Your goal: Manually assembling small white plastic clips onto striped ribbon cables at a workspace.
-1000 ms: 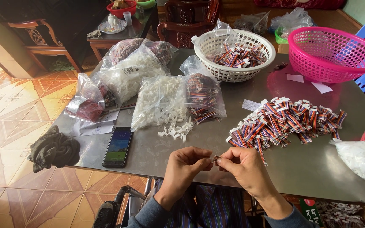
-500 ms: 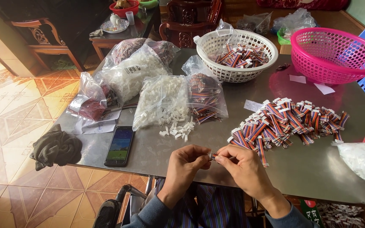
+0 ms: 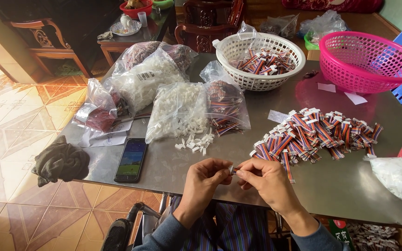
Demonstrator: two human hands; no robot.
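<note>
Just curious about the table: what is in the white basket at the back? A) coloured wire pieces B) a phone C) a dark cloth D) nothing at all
A: the white basket holds striped coloured wire pieces with white ends.

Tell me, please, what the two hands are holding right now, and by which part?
Both hands pinch one small white connector between their fingertips: the left hand takes its left end, the right hand its right end. Whether wires are attached cannot be told.
</note>
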